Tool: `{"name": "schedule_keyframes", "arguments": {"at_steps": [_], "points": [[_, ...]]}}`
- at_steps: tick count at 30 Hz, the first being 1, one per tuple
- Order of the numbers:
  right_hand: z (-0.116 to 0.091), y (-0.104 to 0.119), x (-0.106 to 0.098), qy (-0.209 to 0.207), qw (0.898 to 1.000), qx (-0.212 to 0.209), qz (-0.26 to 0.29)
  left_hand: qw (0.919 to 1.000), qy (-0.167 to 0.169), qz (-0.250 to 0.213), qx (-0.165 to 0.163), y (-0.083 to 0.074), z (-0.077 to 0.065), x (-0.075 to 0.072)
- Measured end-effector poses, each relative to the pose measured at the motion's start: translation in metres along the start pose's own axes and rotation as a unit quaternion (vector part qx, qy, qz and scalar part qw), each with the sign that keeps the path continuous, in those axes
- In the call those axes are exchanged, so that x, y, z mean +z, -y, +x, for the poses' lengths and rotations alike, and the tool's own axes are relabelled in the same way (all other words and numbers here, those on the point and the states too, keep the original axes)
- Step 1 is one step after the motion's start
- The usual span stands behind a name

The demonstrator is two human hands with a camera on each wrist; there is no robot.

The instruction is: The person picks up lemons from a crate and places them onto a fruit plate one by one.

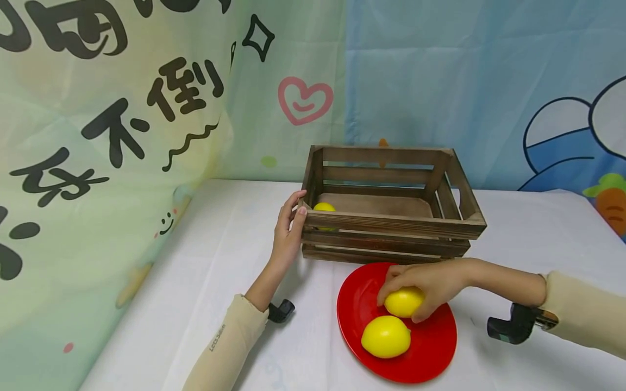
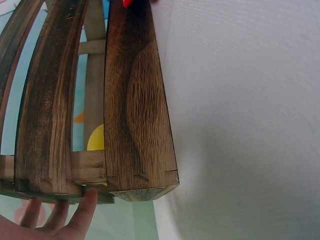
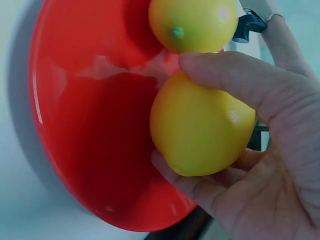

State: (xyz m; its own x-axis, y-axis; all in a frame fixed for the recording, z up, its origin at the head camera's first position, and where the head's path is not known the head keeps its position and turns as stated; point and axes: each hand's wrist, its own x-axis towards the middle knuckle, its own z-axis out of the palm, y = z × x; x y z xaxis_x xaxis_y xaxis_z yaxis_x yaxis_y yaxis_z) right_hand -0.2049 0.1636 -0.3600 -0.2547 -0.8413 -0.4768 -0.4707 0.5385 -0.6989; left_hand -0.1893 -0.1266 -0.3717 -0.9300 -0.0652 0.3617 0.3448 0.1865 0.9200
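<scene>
My right hand [image 1: 430, 285] grips a lemon [image 1: 404, 302] on the red plate [image 1: 349, 320]. In the right wrist view, thumb and fingers wrap that lemon [image 3: 200, 130] from opposite sides. A second lemon [image 1: 386, 337] lies beside it on the plate, nearer me. Behind the plate stands a brown slatted wooden crate [image 1: 386, 222]. My left hand [image 1: 288, 231] holds the crate's left end, thumb by the front corner; its fingers [image 2: 82, 212] touch the end in the left wrist view. Inside the crate, at the left, a yellow fruit [image 1: 324, 207] is partly hidden by slats.
A white cloth [image 1: 220, 244] covers the table. Printed fabric [image 1: 415, 81] hangs behind and along the left side. The crate's front bottom edge is close to the plate's far rim. A black wrist camera [image 1: 511, 324] sits under the right forearm.
</scene>
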Motion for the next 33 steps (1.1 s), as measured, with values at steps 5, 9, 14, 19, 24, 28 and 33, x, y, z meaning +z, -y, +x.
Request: {"name": "schedule_keyframes", "arguments": {"at_steps": [5, 9, 14, 19, 24, 28, 33], "points": [[0.002, -0.003, 0.003, 0.009, 1.000, -0.011, 0.002, 1.0000, 0.002, 0.001, -0.003, -0.001, 0.000, 0.000], [0.003, -0.003, 0.002, 0.003, 1.000, -0.011, -0.005, 1.0000, 0.003, 0.002, -0.004, -0.001, -0.001, 0.000], [0.003, -0.001, 0.000, 0.007, 1.000, 0.004, 0.001, 1.0000, 0.000, 0.001, 0.000, -0.002, -0.001, 0.000], [0.003, -0.001, -0.002, 0.018, 0.999, 0.031, 0.018, 1.0000, 0.000, -0.001, 0.005, 0.000, 0.000, 0.000], [0.002, 0.000, -0.006, 0.027, 0.998, 0.040, 0.039, 1.0000, -0.003, -0.002, 0.009, -0.001, -0.001, 0.000], [-0.001, 0.001, -0.010, 0.034, 0.997, 0.045, 0.049, 0.9999, -0.003, 0.001, 0.010, -0.001, -0.001, 0.001], [-0.005, 0.006, -0.018, 0.035, 0.997, 0.044, 0.043, 1.0000, -0.003, 0.002, 0.006, 0.000, 0.000, 0.000]]}}
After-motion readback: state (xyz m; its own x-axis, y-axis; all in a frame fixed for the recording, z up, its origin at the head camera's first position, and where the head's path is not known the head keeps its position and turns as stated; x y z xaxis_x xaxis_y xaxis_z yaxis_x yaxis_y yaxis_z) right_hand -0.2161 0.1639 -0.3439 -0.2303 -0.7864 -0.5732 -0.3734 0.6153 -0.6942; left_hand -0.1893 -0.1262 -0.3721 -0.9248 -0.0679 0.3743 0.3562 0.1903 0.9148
